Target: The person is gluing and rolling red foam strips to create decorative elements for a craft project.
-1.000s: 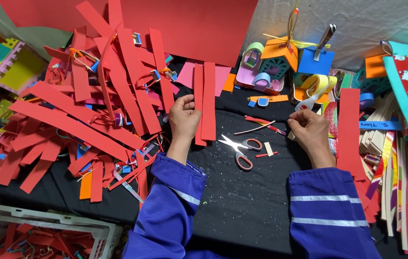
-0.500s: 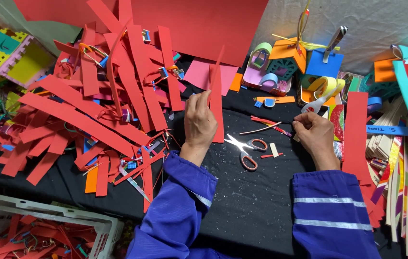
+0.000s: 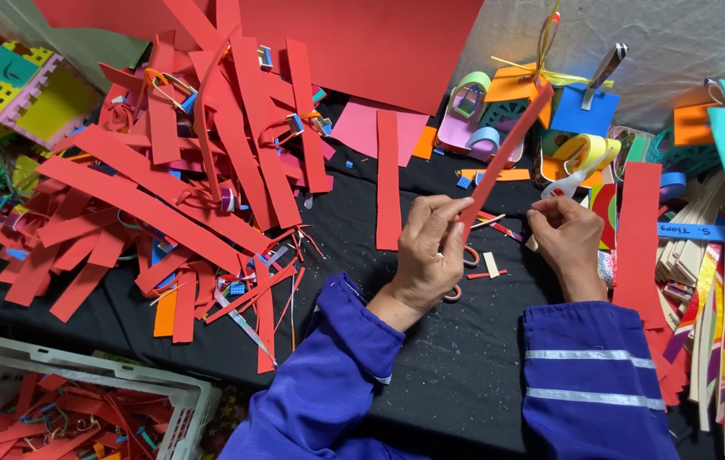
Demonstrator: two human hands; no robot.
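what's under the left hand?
Under the left hand, orange scissor handles peek out on the black cloth. The blades are covered by the hand. That hand pinches a red foam strip, raised off the cloth.

Bare black cloth [image 3: 456, 375] between red strip pile [image 3: 166, 196] and paper stacks [image 3: 712, 281]

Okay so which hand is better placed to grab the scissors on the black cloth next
Probably the right hand. The left hand is pinching the raised red strip and covers most of the scissors; the right hand sits just beside them, holding at most something small.
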